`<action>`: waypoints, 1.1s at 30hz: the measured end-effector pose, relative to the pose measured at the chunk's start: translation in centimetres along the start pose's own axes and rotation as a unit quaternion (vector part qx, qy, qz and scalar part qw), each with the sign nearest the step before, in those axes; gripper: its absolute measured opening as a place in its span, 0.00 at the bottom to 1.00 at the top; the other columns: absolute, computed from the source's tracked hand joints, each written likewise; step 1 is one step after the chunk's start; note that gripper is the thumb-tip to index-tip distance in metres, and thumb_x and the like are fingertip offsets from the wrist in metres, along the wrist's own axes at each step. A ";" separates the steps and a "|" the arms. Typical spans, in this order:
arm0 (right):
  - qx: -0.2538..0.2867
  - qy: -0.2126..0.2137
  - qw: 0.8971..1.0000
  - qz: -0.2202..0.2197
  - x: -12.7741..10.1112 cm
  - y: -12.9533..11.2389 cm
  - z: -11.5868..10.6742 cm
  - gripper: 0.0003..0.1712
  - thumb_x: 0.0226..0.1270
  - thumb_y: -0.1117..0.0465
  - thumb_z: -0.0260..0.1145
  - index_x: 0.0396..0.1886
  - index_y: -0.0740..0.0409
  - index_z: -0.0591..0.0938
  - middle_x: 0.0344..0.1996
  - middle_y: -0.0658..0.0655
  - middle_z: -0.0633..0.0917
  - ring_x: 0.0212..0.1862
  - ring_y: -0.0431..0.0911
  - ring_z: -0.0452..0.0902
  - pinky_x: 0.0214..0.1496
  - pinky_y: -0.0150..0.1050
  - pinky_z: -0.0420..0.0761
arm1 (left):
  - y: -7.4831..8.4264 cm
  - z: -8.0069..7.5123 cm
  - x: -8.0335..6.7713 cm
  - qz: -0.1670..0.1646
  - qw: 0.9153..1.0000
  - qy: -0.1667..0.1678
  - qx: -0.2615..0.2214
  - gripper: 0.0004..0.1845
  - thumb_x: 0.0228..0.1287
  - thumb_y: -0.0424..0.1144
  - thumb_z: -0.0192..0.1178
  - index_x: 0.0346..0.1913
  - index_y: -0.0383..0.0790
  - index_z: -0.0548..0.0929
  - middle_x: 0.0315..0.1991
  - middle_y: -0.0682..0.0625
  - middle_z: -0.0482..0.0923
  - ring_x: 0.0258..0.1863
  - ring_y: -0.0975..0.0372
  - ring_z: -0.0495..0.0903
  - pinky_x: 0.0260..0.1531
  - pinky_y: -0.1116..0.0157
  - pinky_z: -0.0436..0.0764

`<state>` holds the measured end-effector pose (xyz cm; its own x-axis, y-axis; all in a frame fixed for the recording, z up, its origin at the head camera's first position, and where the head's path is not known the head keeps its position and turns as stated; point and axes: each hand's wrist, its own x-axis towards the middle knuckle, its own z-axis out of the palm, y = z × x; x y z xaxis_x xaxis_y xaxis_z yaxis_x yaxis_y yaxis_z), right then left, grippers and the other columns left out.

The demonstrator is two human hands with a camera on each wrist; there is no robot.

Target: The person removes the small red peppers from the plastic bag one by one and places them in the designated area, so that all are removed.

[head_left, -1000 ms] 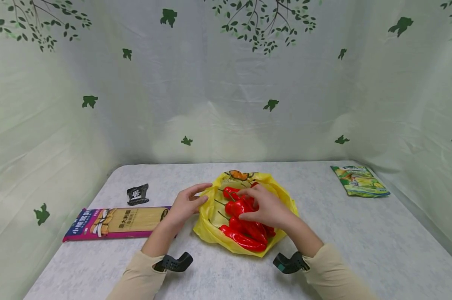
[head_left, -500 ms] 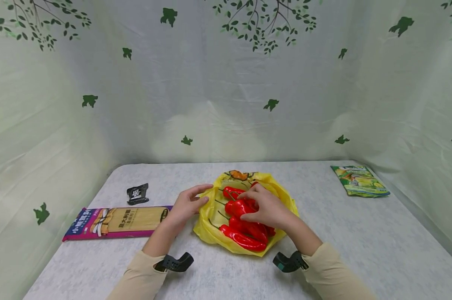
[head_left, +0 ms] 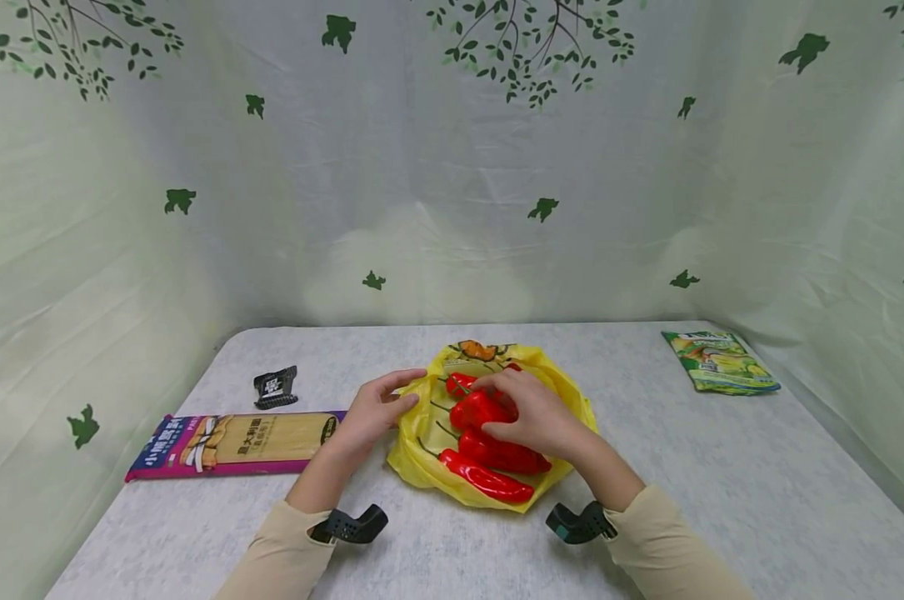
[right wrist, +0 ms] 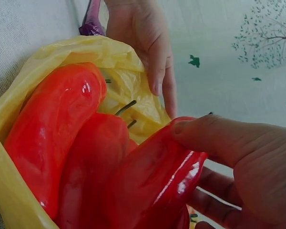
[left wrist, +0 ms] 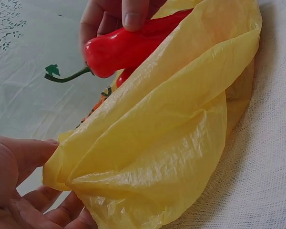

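Note:
A yellow plastic bag (head_left: 414, 475) lies open on the table, with several glossy red peppers (head_left: 489, 479) inside. At its left rim, my left hand (head_left: 375, 417) pinches the plastic between thumb and fingers. Over the bag's right side, my right hand (head_left: 534, 412) grips one red pepper (head_left: 480, 411), thumb on one side and fingers on the other. In the left wrist view this pepper (left wrist: 128, 50) shows above the bag's rim, its green stem (left wrist: 69, 76) pointing away from the hand. Other peppers (right wrist: 57, 129) lie beside it in the right wrist view.
A purple-and-pink pack of spaghetti (head_left: 264, 442) lies on the left of the table (head_left: 721, 500), partly behind the left forearm. Behind it is a small black wrapped packet (head_left: 275, 389). A green-and-yellow packet (head_left: 721, 364) rests at the far right.
The pepper in my right hand has shifted up and away from the lower peppers, and a gap has opened between those. My left hand has stayed at the bag's rim.

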<state>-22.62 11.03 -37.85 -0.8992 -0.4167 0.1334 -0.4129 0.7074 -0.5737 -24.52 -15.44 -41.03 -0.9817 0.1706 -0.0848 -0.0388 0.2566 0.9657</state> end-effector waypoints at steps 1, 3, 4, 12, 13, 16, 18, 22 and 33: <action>0.003 0.002 1.000 -0.006 0.0 0.0 0.0 0.30 0.57 0.56 0.77 0.59 0.40 0.79 0.55 0.46 0.81 0.57 0.45 0.73 0.56 0.46 0.83 | 0.0 0.0 0.0 -0.001 1.000 0.001 0.000 0.22 0.73 0.37 0.57 0.67 0.49 0.76 0.72 0.45 0.69 0.58 0.56 0.80 0.49 0.66 0.84; 0.010 0.008 1.000 -0.021 0.0 0.1 -0.1 0.30 0.58 0.58 0.76 0.60 0.41 0.79 0.55 0.47 0.81 0.56 0.45 0.73 0.57 0.45 0.82 | 0.0 0.0 0.0 -0.001 1.000 0.001 0.001 0.22 0.73 0.38 0.57 0.68 0.49 0.76 0.72 0.45 0.69 0.58 0.56 0.80 0.49 0.66 0.84; 0.015 0.011 0.999 -0.027 0.0 0.1 -0.2 0.30 0.59 0.58 0.76 0.61 0.42 0.78 0.54 0.47 0.81 0.56 0.45 0.73 0.57 0.44 0.82 | 0.0 0.0 0.1 -0.001 1.000 0.001 0.001 0.22 0.73 0.38 0.57 0.68 0.49 0.76 0.72 0.45 0.69 0.57 0.56 0.80 0.49 0.66 0.84; 0.037 0.054 0.997 -0.031 0.1 -0.4 -0.7 0.31 0.60 0.60 0.75 0.64 0.46 0.77 0.51 0.48 0.81 0.51 0.45 0.76 0.55 0.43 0.84 | -0.1 0.0 0.1 -0.008 1.000 0.008 0.003 0.22 0.73 0.37 0.57 0.67 0.50 0.76 0.72 0.45 0.68 0.58 0.55 0.79 0.49 0.67 0.84; 0.041 0.059 0.997 -0.031 0.0 -0.5 -0.8 0.31 0.60 0.60 0.75 0.64 0.46 0.77 0.51 0.48 0.81 0.51 0.45 0.77 0.54 0.43 0.84 | -0.1 0.0 0.1 -0.007 1.000 0.006 0.003 0.22 0.73 0.37 0.57 0.68 0.50 0.76 0.72 0.45 0.68 0.59 0.55 0.79 0.49 0.67 0.84; 0.061 0.072 0.995 -0.040 0.0 -0.5 -1.1 0.32 0.61 0.61 0.74 0.65 0.47 0.76 0.52 0.51 0.81 0.51 0.46 0.77 0.52 0.43 0.86 | 0.0 0.0 0.1 -0.008 1.000 0.005 0.002 0.22 0.73 0.37 0.57 0.68 0.50 0.76 0.73 0.45 0.67 0.59 0.55 0.79 0.49 0.67 0.84; 0.077 0.081 0.993 -0.046 0.0 -0.5 -1.5 0.32 0.61 0.63 0.73 0.66 0.46 0.76 0.53 0.52 0.80 0.51 0.48 0.78 0.50 0.43 0.86 | 0.0 0.1 0.1 -0.009 1.000 0.006 0.000 0.22 0.73 0.37 0.57 0.68 0.50 0.76 0.73 0.45 0.67 0.59 0.55 0.79 0.49 0.67 0.84; 0.100 0.104 0.988 -0.058 -0.1 -0.2 -2.2 0.31 0.63 0.64 0.71 0.66 0.45 0.76 0.55 0.54 0.80 0.53 0.51 0.80 0.48 0.44 0.88 | 0.1 0.0 0.0 -0.008 1.000 0.004 -0.004 0.22 0.74 0.37 0.57 0.68 0.50 0.76 0.73 0.44 0.67 0.58 0.56 0.79 0.49 0.67 0.84; 0.162 0.176 0.970 -0.037 -0.2 0.8 -4.1 0.34 0.67 0.64 0.68 0.70 0.45 0.68 0.64 0.58 0.76 0.54 0.53 0.81 0.53 0.50 0.86 | 0.0 0.1 0.0 -0.007 1.000 0.004 -0.006 0.22 0.74 0.36 0.56 0.68 0.50 0.76 0.72 0.44 0.67 0.55 0.57 0.79 0.48 0.66 0.84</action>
<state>-23.40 14.01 -34.97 -0.8857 -0.1991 0.4193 -0.4630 0.4420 -0.7682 -24.55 -15.37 -41.00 -0.9826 0.1591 -0.0961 -0.0547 0.2465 0.9676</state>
